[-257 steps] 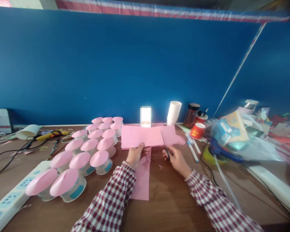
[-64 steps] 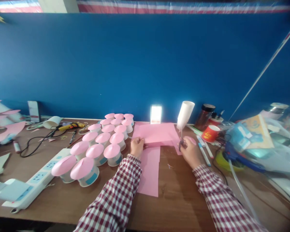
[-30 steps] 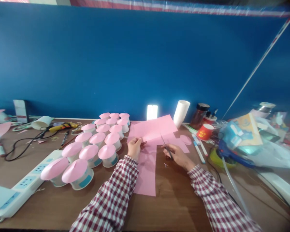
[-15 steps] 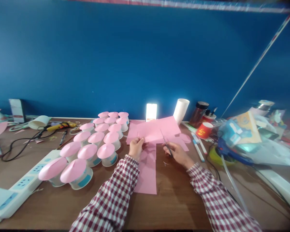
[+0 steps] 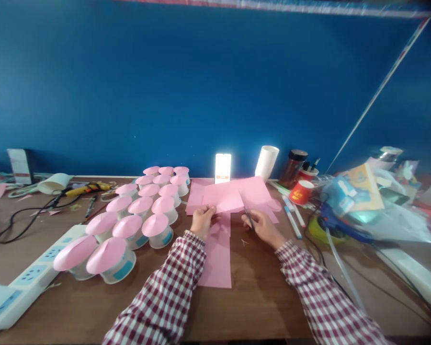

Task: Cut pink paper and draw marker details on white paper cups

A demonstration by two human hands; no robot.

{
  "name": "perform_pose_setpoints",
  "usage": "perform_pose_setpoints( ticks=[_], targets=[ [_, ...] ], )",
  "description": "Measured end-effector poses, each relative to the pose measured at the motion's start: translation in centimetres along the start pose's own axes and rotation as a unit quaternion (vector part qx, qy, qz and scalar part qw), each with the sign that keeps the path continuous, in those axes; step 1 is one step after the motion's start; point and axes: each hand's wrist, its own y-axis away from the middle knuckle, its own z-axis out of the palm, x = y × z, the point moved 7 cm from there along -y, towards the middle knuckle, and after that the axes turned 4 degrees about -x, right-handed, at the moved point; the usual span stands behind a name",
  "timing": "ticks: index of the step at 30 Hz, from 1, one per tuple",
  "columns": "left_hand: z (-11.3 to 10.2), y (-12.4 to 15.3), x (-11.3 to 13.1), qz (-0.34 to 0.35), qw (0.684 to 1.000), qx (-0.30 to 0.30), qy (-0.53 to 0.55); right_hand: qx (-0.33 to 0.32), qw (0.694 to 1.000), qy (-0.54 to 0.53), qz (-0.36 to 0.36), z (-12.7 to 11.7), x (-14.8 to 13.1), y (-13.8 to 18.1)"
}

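Note:
My left hand [image 5: 202, 222] pinches the near left edge of a sheet of pink paper [image 5: 222, 196], held just above the table. My right hand [image 5: 264, 226] grips a pair of scissors [image 5: 249, 218], whose blades reach into the sheet from its near edge. A slit runs up from the blades, and the paper to its right stands slightly apart. Under my left hand and toward me lies another pink strip [image 5: 215, 268] flat on the table. More pink paper [image 5: 194, 194] rests behind the held sheet.
Several paper cups with pink cone tops [image 5: 111, 254] stand in rows at left, beside a white power strip [image 5: 36, 275]. A lit phone [image 5: 222, 167] and a white roll [image 5: 266, 162] are at the wall. Right are markers [image 5: 292, 222], a red cup [image 5: 300, 192] and a plastic bag [image 5: 398, 215].
The scissors have cut into the pink sheet, and a slit now parts it where it was whole. Both hands stay in nearly the same places; the view has shifted slightly.

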Motion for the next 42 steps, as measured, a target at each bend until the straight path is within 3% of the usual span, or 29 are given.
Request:
perform_pose_setpoints(
  ticks=[14, 24, 42],
  targets=[
    [0.08, -0.06, -0.27, -0.007, 1.000, -0.018, -0.017, 0.026, 0.998, 0.048, -0.006, -0.36, -0.73, 0.30],
    [0.00, -0.04, -0.42, -0.029, 1.000, -0.008, 0.006, 0.006, 1.000, -0.020, 0.012, 0.23, -0.14, 0.10],
    [0.29, 0.06, -0.62, -0.042, 0.999, -0.024, -0.011, 0.011, 0.999, -0.028, 0.022, 0.12, 0.02, 0.11]
  ],
)
